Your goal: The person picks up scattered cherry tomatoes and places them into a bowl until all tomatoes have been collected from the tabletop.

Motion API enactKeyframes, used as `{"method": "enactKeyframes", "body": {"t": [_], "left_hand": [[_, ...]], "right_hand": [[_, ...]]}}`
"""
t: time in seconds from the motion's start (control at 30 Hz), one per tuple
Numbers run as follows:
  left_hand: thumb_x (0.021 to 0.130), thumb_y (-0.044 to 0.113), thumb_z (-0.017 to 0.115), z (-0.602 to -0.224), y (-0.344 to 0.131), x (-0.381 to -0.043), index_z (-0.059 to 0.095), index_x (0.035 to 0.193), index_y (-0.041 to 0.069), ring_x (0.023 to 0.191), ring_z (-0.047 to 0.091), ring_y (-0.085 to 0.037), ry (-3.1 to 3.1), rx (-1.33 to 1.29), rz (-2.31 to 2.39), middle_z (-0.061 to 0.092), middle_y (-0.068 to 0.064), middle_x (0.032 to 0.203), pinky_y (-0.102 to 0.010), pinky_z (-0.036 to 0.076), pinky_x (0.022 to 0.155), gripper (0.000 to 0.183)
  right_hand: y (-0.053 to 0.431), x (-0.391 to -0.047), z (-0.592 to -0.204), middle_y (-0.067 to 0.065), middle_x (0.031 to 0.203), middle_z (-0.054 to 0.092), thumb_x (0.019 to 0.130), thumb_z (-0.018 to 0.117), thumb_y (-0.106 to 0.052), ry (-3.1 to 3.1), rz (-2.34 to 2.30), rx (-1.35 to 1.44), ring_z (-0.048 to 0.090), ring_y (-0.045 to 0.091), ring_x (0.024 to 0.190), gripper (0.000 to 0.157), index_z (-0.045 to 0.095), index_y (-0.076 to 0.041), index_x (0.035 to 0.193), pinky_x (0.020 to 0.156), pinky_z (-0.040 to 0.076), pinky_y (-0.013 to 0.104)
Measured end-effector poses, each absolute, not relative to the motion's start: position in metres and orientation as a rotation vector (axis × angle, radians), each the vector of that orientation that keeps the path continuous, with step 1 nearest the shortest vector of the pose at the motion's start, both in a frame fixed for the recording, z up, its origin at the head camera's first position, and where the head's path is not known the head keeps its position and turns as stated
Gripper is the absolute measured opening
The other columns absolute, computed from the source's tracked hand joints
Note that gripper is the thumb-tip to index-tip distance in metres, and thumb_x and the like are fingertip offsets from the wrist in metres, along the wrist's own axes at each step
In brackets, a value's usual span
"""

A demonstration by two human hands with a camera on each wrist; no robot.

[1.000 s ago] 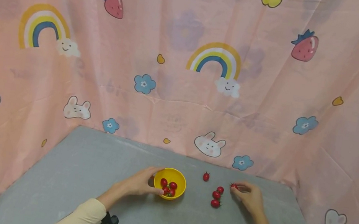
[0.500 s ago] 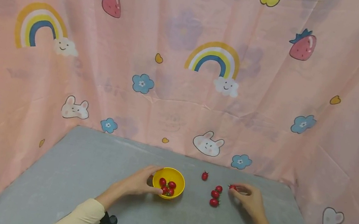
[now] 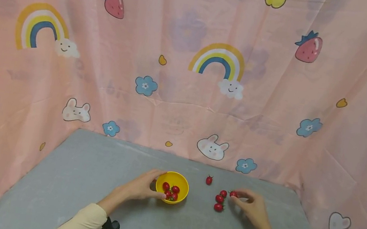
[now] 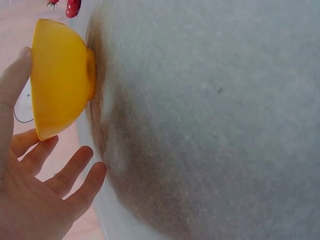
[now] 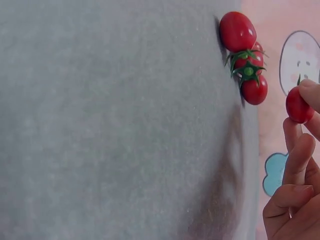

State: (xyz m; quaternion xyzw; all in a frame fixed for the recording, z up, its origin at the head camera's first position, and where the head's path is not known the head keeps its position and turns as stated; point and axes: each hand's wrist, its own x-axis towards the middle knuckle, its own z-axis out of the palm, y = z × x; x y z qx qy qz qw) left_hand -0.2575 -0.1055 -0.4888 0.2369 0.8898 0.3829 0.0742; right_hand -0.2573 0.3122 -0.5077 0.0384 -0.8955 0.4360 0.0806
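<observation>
My left hand [image 3: 144, 185] holds the side of a yellow bowl [image 3: 183, 195], thumb at the near rim and fingers at the far rim. In the left wrist view the bowl [image 4: 60, 75] stands upright on its foot, the thumb and first fingers touching its rim. Several cherry tomatoes [image 3: 175, 189] lie inside it. Pinched between thumb and fingertips of my right hand [image 3: 255, 208] is one cherry tomato [image 5: 299, 106], held up off the table in the right wrist view. Just left of that hand a short row of cherry tomatoes [image 3: 219, 199] rests on the table.
A single cherry tomato [image 3: 209, 180] lies farther back, between bowl and row. The grey table [image 3: 97, 165] ends at a pink patterned curtain [image 3: 168, 120] behind and at both sides. Black wrist mounts [image 3: 111, 227] sit by the cuffs.
My right hand has moved slightly left and nearer with its cherry tomato, closer to the row. The left hand and bowl have stayed in place; the head view shifted a little.
</observation>
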Motion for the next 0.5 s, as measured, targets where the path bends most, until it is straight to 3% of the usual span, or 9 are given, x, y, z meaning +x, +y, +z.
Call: {"method": "enactKeyframes", "body": {"t": [0.2, 0.5], "left_hand": [[0.087, 0.042, 0.081, -0.489, -0.106, -0.258, 0.044, 0.152, 0.004, 0.121, 0.055, -0.031, 2.680, 0.729, 1.152, 0.047, -0.014, 0.150, -0.051, 0.043, 0.106, 0.083], [0.087, 0.044, 0.081, -0.489, -0.106, -0.258, 0.044, 0.152, 0.004, 0.122, 0.054, -0.032, 2.685, 0.724, 1.137, 0.047, -0.014, 0.149, -0.051, 0.043, 0.107, 0.084]], "right_hand": [[0.307, -0.253, -0.503, 0.010, 0.109, 0.071, 0.089, 0.082, -0.026, -2.653, 1.287, 0.163, 0.061, 0.025, 0.090, 0.031, 0.075, -0.006, 0.111, 0.065, 0.051, 0.029], [0.290, -0.251, -0.494, 0.007, 0.105, 0.071, 0.087, 0.084, -0.025, -2.635, 1.348, 0.227, 0.055, 0.020, 0.069, 0.029, 0.076, -0.008, 0.110, 0.055, 0.045, 0.028]]}}
